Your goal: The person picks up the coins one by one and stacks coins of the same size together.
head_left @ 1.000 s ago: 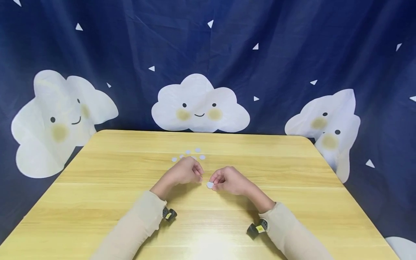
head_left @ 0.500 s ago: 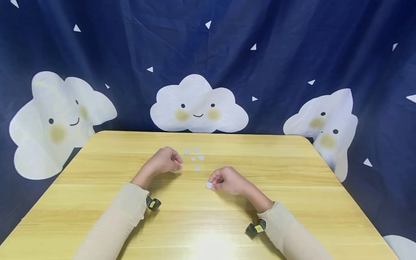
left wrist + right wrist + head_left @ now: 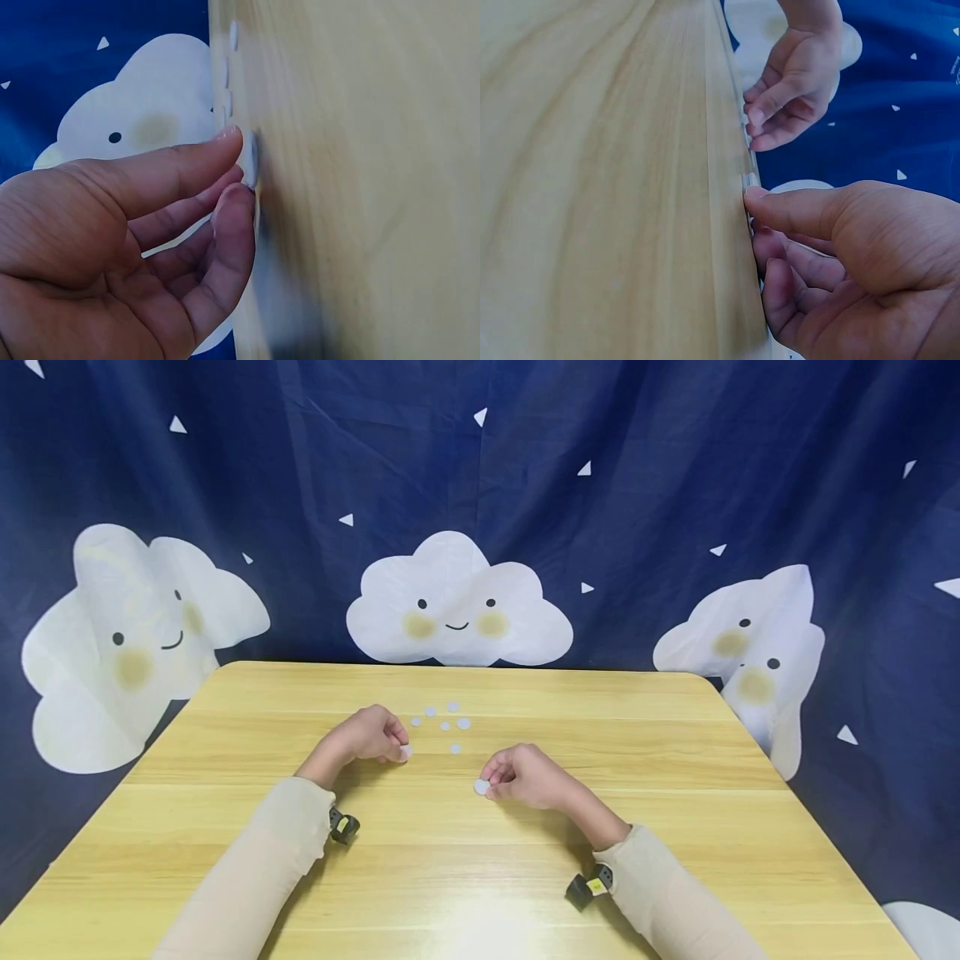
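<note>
In the head view my right hand (image 3: 525, 777) pinches a round white disc (image 3: 482, 787) by its edge at the middle of the table. Thumb and fingertips meet on it in the right wrist view, where it looks thick, perhaps layered (image 3: 749, 181). Farther left, my left hand (image 3: 369, 734) has thumb and index finger at the edges of another white disc (image 3: 406, 752). The left wrist view shows that disc (image 3: 253, 159) edge-on between the two fingertips, low at the wooden surface.
Several more flat white discs (image 3: 463, 724) lie scattered on the wooden table (image 3: 600, 727) beyond my hands, one of them (image 3: 455, 749) nearer to me. Behind the table's far edge hangs a dark blue curtain (image 3: 637, 527) with printed clouds.
My left hand has moved left from beside the right hand to a disc on the left, then slightly farther left, the disc now showing at its fingertips. My right hand has stayed with its disc.
</note>
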`<state>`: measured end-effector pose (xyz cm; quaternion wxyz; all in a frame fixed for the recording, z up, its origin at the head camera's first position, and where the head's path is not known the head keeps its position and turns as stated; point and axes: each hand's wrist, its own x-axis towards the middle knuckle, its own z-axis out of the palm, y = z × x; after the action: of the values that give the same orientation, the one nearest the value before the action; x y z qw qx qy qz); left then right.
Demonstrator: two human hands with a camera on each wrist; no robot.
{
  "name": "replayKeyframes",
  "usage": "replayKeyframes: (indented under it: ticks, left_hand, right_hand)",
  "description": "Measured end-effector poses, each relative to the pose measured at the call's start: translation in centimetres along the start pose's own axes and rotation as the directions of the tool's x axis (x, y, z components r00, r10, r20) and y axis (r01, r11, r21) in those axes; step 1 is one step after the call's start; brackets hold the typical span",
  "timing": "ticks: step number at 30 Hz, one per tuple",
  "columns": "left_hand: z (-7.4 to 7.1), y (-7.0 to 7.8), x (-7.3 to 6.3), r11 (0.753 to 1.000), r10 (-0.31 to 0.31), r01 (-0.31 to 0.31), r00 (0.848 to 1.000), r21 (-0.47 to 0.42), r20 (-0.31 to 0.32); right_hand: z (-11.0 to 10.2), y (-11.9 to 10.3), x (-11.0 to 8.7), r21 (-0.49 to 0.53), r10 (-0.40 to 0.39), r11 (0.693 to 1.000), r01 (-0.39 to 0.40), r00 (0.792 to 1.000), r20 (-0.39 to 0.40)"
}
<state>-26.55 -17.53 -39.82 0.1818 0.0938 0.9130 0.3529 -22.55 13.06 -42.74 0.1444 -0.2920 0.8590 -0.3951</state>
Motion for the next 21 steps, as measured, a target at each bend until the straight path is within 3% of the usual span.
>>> replayKeyframes:
  ticks: [15,21]
  left_hand:
    - [0.4,-0.4,1.2,0.997,0.024,-0.026,0.999,0.067,0.023]
    - [0.2,-0.3,1.0,0.993,0.069,-0.072,0.997,0.097,0.029]
  right_hand:
    - [0.1,0.1,0.1,0.008,-0.031,0.999,0.031,0.999,-0.005]
    - [0.1,0.1,0.0,0.005,-0.034,0.999,0.034,0.999,-0.004]
